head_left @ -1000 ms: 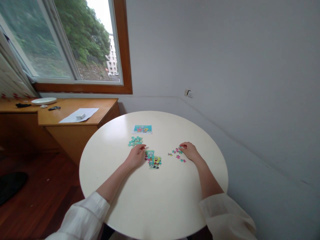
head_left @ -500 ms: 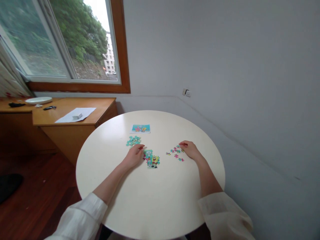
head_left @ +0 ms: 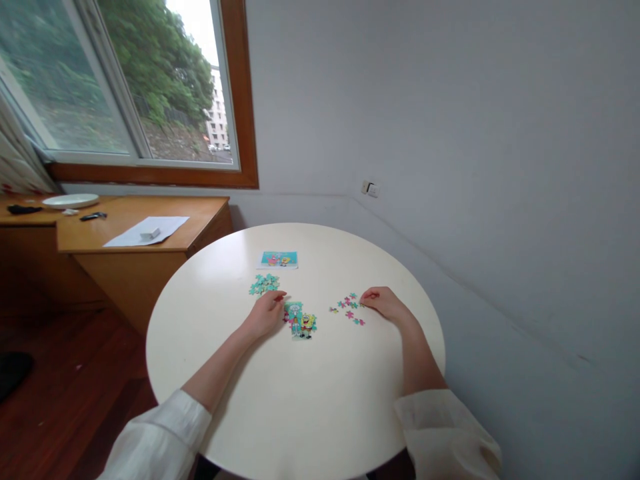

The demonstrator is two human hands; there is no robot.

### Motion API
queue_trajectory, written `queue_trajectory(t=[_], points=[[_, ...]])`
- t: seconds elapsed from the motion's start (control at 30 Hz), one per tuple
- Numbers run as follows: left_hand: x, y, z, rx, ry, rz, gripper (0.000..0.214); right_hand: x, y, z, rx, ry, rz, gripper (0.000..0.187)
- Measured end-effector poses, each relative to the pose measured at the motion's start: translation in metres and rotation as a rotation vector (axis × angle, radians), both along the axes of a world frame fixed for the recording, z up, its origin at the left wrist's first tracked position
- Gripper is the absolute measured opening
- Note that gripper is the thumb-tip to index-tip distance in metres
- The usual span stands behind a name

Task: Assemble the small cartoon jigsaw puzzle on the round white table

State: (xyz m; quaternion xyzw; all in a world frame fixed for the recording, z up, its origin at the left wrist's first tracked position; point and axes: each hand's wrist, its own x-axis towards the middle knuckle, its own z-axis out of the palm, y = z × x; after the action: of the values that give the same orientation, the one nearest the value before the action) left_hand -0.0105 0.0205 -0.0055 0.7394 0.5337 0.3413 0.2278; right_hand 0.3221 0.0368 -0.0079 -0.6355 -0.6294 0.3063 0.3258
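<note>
A round cream table (head_left: pixel 300 407) carries a jigsaw. My left hand (head_left: pixel 264 313) lies on the tabletop with its fingers curled, fingertips touching the left edge of a partly built cartoon puzzle section (head_left: pixel 300 321). My right hand (head_left: pixel 385 303) rests to the right, fingers bent and pinched at the edge of several loose pink and teal pieces (head_left: pixel 347 308). A cluster of teal pieces (head_left: pixel 264 284) lies just beyond my left hand. A small reference picture (head_left: pixel 278 259) sits farther back. What either hand grips is too small to make out.
A wooden desk (head_left: pixel 135 250) stands at the left under a window, bearing a sheet of paper (head_left: pixel 145 231), a white plate (head_left: pixel 70 200) and small dark items. A grey wall with a socket (head_left: pixel 370 189) runs close behind and right of the table. Wooden floor lies at the left.
My view has drifted slightly, shifting everything a little left. My right hand has drawn back a bit from the loose pieces. My left hand stays at the built section.
</note>
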Motion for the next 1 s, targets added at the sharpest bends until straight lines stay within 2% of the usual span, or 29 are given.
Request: queue_trajectory(t=[0.07, 0.2, 0.27, 0.5, 0.7, 1.0], points=[[-0.0001, 0.0001, -0.0002, -0.007, -0.007, 0.003, 0.036, 0.0016, 0.0003, -0.0009, 0.009, -0.027, -0.042, 0.015], [-0.0006, 0.0012, -0.0018, 0.011, 0.008, -0.009, 0.035, 0.0038, 0.0031, -0.004, 0.064, -0.144, -0.221, 0.015], [-0.0008, 0.002, -0.0029, 0.017, 0.017, -0.013, 0.035, 0.0033, 0.0033, -0.0044, 0.062, -0.165, -0.24, 0.017], [-0.0005, 0.0028, -0.0046, 0.021, 0.015, -0.002, 0.036, -0.0023, -0.0025, -0.0009, -0.036, -0.069, 0.018, 0.029], [0.0003, 0.0018, -0.0032, 0.047, 0.01, -0.006, 0.034, -0.0004, -0.0012, -0.0009, -0.012, -0.108, 0.013, 0.019], [0.0006, 0.0002, -0.0001, 0.026, -0.015, -0.004, 0.034, -0.0018, -0.0001, -0.0048, 0.069, -0.115, 0.087, 0.019]])
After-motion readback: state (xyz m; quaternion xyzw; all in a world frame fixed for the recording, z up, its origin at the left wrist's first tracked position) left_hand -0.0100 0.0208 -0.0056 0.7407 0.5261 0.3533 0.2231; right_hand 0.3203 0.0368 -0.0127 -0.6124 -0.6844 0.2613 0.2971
